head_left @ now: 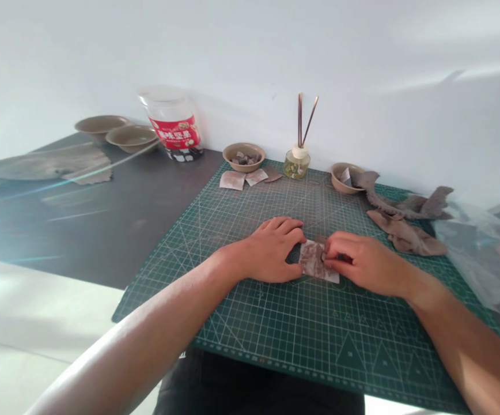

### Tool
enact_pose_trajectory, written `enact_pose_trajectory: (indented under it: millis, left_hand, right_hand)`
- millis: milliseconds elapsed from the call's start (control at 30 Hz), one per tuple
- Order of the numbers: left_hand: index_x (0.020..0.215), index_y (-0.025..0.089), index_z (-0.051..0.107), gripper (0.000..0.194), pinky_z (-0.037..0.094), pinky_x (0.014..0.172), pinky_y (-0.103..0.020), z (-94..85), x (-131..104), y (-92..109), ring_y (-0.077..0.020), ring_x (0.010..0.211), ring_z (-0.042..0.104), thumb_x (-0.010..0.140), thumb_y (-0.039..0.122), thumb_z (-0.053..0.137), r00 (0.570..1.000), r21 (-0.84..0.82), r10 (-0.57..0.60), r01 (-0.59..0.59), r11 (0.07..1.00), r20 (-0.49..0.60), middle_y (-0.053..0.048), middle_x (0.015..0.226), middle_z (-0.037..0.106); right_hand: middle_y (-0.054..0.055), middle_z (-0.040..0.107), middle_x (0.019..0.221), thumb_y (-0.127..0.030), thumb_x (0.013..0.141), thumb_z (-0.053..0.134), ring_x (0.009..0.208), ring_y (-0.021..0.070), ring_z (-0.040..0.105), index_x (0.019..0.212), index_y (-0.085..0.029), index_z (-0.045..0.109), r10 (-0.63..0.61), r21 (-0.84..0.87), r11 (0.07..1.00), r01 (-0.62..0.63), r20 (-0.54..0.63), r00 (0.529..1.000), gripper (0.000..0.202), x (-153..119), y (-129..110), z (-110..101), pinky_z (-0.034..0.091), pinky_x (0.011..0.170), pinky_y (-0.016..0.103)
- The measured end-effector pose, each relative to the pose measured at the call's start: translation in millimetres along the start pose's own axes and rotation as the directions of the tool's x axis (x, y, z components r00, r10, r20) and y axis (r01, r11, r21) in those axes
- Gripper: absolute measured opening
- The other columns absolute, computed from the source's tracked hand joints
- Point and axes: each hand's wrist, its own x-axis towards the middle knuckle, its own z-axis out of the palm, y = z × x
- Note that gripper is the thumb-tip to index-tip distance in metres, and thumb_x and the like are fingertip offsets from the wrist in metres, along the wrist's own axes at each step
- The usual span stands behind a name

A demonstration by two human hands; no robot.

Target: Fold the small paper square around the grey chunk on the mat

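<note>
A small rectangular sheet (314, 266), white at its edges and smeared with brown, lies flat on the green cutting mat (241, 311). My left hand (273, 251) rests at the sheet's left side, thumb and forefinger apart and touching its edge, the other fingers stretched over the mat. Over the right part of the sheet, my right hand (358, 262) has thumb and fingers pinched together. Whatever sits in that pinch is small and mostly hidden by the fingers.
Behind the hands stand a bowl of small chips (244, 158), pale square pieces (233, 180), a reed diffuser (296, 161) and another bowl (340, 183). Grey-brown cloths (409, 233) and a plastic bag (487, 259) lie right. Further left are a red-labelled jar (174, 129), bowls (131, 137) and a cloth (55, 164).
</note>
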Motion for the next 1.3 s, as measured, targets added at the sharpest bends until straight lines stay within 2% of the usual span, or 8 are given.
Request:
enact_pose_trajectory:
  millis: [100,267,467,633,800,933,1067,1300]
  left_hand:
    - [0.128,0.023,0.052,0.047,0.023,0.119,-0.051,-0.4,-0.5,0.6,-0.032,0.147,0.022,0.089,0.048,0.058,1.0,-0.003,0.002,-0.002,1.0,0.001,-0.009,0.157,0.033]
    - [0.128,0.023,0.051,0.047,0.023,0.119,-0.051,0.7,0.1,-0.4,-0.0314,0.147,0.023,0.087,0.045,0.06,1.0,0.021,-0.001,0.002,1.0,-0.013,-0.009,0.156,0.034]
    - [0.129,0.023,0.051,0.048,0.023,0.119,-0.051,-1.2,-0.7,0.8,-0.0322,0.147,0.023,0.089,0.048,0.058,1.0,0.007,0.007,-0.007,1.0,-0.001,-0.008,0.156,0.034]
    - [0.126,0.022,0.053,0.046,0.023,0.119,-0.049,-2.3,-1.3,0.8,-0.0314,0.147,0.023,0.087,0.046,0.06,1.0,0.026,-0.002,0.002,1.0,-0.007,-0.009,0.157,0.033]
    - [0.125,0.023,0.053,0.046,0.025,0.118,-0.048,-3.4,-1.7,0.7,-0.0306,0.147,0.024,0.087,0.048,0.06,1.0,0.025,0.021,-0.021,0.999,0.004,-0.009,0.157,0.033]
    - [0.123,0.022,0.053,0.044,0.025,0.118,-0.049,-3.4,-2.5,1.4,-0.0316,0.145,0.027,0.087,0.047,0.06,1.0,0.038,0.011,-0.01,0.999,-0.017,-0.01,0.155,0.035]
    - [0.125,0.023,0.052,0.046,0.024,0.118,-0.049,-3.1,-2.5,1.4,-0.0316,0.147,0.023,0.088,0.049,0.06,1.0,0.027,0.016,-0.017,1.0,0.006,-0.009,0.157,0.032]
    - [0.125,0.023,0.053,0.046,0.024,0.119,-0.05,-2.7,-2.5,0.8,-0.032,0.147,0.024,0.087,0.048,0.06,1.0,0.019,0.006,-0.006,1.0,-0.002,-0.009,0.157,0.033]
  right_hand:
    - [0.002,0.063,0.095,-0.028,0.098,0.056,0.083,0.0166,0.061,0.087,-0.023,0.059,-0.048,0.04,0.998,0.047,0.027,0.999,0.012,2.1,-9.6,6.6,0.045,0.073,0.029]
    - [0.003,0.064,0.096,-0.025,0.095,0.058,0.084,0.0181,0.061,0.089,-0.022,0.06,0.069,-0.03,0.997,-0.074,-0.14,0.988,0.007,11.7,-0.2,6.4,0.045,0.077,0.032]
    - [0.001,0.063,0.093,-0.029,0.097,0.058,0.084,0.0168,0.061,0.086,-0.023,0.059,-0.03,0.053,0.998,0.029,0.025,0.999,0.013,0.9,-7.3,5.4,0.045,0.074,0.029]
    - [0.003,0.063,0.097,-0.025,0.096,0.058,0.084,0.0176,0.062,0.086,-0.022,0.058,0.039,0.003,0.999,-0.039,-0.091,0.995,0.01,3.3,-6.9,9.2,0.046,0.078,0.031]
    - [0.003,0.064,0.099,-0.026,0.097,0.055,0.083,0.0175,0.062,0.088,-0.022,0.059,0.001,0.013,1.0,-0.001,-0.041,0.999,0.011,4.2,-2.4,7.0,0.047,0.076,0.031]
    - [0.003,0.064,0.095,-0.024,0.095,0.058,0.084,0.0186,0.062,0.086,-0.022,0.059,0.068,-0.015,0.997,-0.071,-0.15,0.986,0.01,4.8,0.2,5.7,0.047,0.079,0.033]
    - [0.003,0.064,0.097,-0.024,0.096,0.056,0.082,0.0174,0.062,0.087,-0.022,0.059,-0.01,0.016,1.0,0.011,-0.062,0.998,0.01,3.4,-3.5,8.4,0.047,0.075,0.031]
    - [0.002,0.063,0.094,-0.025,0.095,0.058,0.084,0.0178,0.062,0.084,-0.022,0.058,0.026,-0.007,1.0,-0.027,-0.076,0.997,0.011,3.2,-6.4,6.4,0.046,0.077,0.031]
